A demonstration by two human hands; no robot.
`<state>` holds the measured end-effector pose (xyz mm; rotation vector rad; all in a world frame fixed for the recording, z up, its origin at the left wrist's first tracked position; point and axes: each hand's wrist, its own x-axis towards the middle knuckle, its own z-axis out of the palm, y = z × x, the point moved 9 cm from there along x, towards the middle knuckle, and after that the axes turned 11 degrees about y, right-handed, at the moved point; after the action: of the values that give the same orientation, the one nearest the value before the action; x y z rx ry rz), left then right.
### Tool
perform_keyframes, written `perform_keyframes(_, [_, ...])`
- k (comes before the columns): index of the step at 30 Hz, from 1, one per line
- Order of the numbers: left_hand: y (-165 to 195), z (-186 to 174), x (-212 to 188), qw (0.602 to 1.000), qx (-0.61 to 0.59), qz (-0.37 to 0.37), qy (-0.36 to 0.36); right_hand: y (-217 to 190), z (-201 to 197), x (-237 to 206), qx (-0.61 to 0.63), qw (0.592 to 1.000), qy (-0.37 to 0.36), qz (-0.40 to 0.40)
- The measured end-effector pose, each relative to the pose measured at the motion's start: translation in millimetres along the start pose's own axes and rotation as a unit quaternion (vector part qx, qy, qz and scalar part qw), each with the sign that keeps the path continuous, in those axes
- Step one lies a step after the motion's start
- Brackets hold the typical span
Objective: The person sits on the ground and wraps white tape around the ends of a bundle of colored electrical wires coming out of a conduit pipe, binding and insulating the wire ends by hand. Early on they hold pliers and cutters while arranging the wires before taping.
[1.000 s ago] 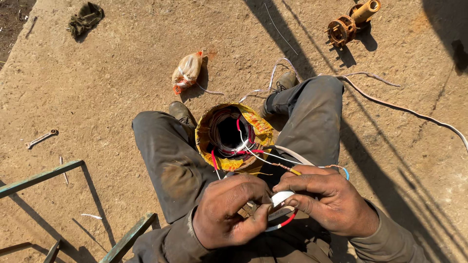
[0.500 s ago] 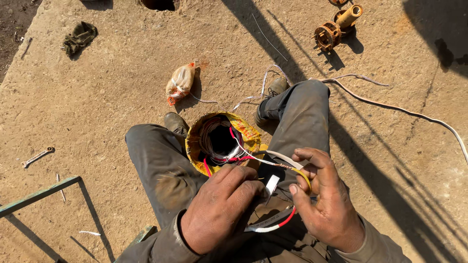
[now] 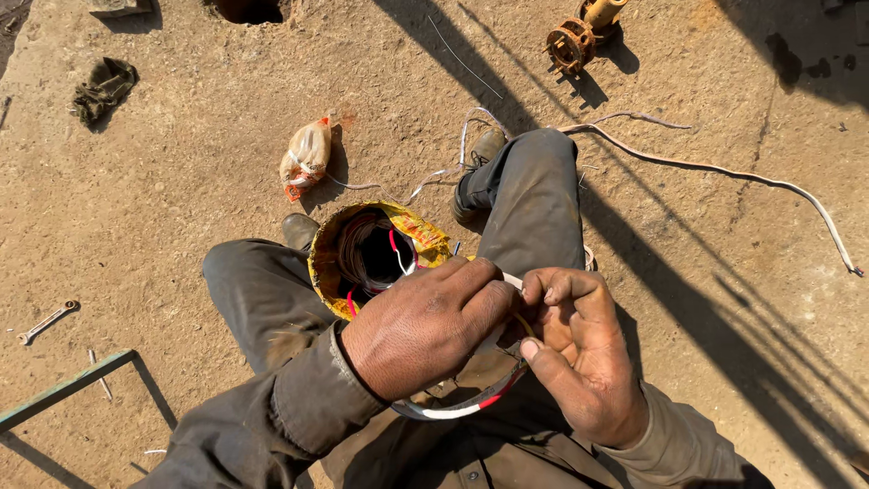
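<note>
Wires (image 3: pixel 457 409), white and red, curve in a loop below the two hands at the centre of the frame, and they run up from there toward a motor coil (image 3: pixel 376 258) wrapped in yellow paper, which sits between the seated person's knees. The left hand (image 3: pixel 425 326) lies palm down over the wires, its fingers (image 3: pixel 484 290) bent and pinched on a white strand (image 3: pixel 512 280) where it meets the right hand. The right hand (image 3: pixel 579 353) faces it, fingers (image 3: pixel 566 288) curled in on the same strand and thumb pressed near the loop. Both hands touch at the fingertips. Inside the coil, copper windings and a red and white lead show against a dark hollow.

On the concrete floor (image 3: pixel 181 181), a small tied bag (image 3: pixel 305 156) lies in the upper middle left, a crumpled glove (image 3: pixel 104 88) in the upper left, and a spanner (image 3: pixel 47 321) at the left edge. A rusty valve (image 3: pixel 579 34) stands at the top, right of centre, and a long pale cable (image 3: pixel 724 170) trails to the right. A green metal frame (image 3: pixel 63 389) sits at lower left.
</note>
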<state>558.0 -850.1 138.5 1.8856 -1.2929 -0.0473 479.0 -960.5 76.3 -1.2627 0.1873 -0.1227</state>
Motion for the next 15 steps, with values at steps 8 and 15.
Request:
perform_keyframes(8, [0.9,4.8,-12.7,0.988,0.120,0.064,0.073,32.9,-23.0,18.0,-0.220,0.961,-0.010,0.167])
perform_keyframes(15, [3.9,4.2,-27.0,0.983,0.129,0.086,0.102,54.6,-15.0,24.6,-0.083,0.974,-0.013,0.210])
